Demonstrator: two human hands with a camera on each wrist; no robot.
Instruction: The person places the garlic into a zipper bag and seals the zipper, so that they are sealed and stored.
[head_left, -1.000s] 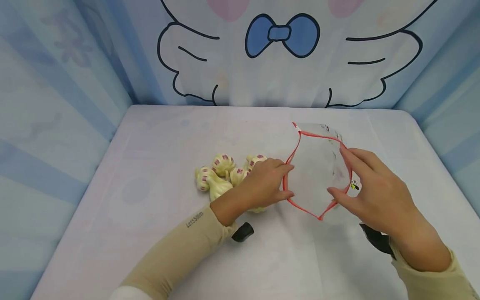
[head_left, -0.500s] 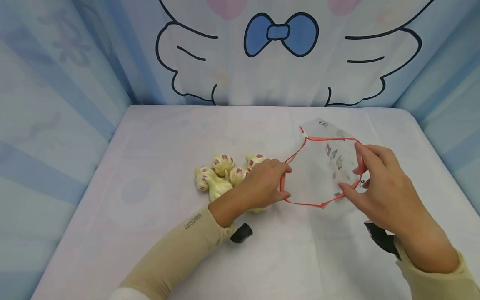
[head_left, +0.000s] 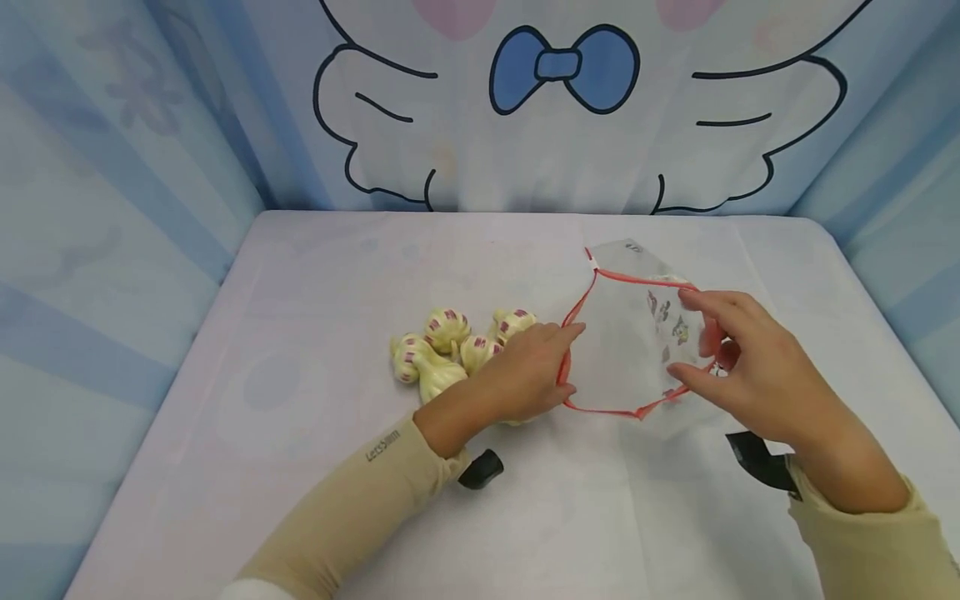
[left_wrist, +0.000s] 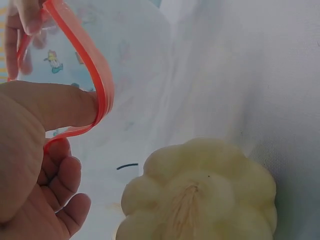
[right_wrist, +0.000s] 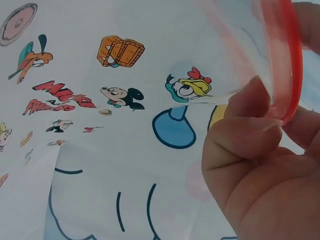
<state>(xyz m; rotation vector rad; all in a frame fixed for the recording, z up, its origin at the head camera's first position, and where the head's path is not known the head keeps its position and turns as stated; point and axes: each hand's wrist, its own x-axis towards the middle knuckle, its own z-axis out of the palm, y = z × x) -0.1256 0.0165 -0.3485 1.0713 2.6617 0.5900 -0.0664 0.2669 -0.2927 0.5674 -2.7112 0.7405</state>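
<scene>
A clear zip bag (head_left: 622, 350) with a red zip rim and cartoon prints lies across the right half of the table, its mouth spread apart towards me. My left hand (head_left: 528, 367) holds the rim's left side; in the left wrist view its thumb is inside the red rim (left_wrist: 97, 70) and its other fingers are curled outside. On the opposite side my right hand (head_left: 765, 375) grips the rim, fingers bent around the plastic in the right wrist view. Several garlic bulbs (head_left: 442, 379) sit clustered beyond my left wrist, partly covered by it. One garlic bulb (left_wrist: 200, 185) appears close up beside the bag.
The table (head_left: 262, 467) has a pale cloth. Behind it hangs a curtain (head_left: 562, 158) with a blue bow print, and more curtain closes in both sides. Black devices stick out at my left cuff (head_left: 482, 469) and my right cuff (head_left: 761, 462).
My right hand first shifted right, widening the bag's mouth, then came slightly back left. My left hand has stayed nearly in place on the rim. The garlic bulbs have not moved.
</scene>
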